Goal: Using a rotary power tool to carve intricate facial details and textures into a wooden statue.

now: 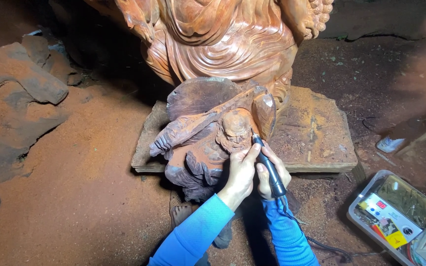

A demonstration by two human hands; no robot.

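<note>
A dark reddish wooden carving of a bearded figure [208, 133] leans on a flat wooden slab [316, 133]. My right hand [272, 172] grips a black pen-shaped rotary carving tool [269, 170], its tip against the carved face's right side. My left hand [241, 172] rests on the carving just below the face, its thumb touching the tool's front end. Both arms wear blue sleeves. A dark cord [321, 246] runs from the tool's rear across the ground.
A large pale orange carved statue [223, 39] stands behind the small carving. Red sawdust covers the ground [85, 197]. Rough wood chunks [30, 79] lie at the left. A grey tray with a control box [400, 216] sits at the lower right.
</note>
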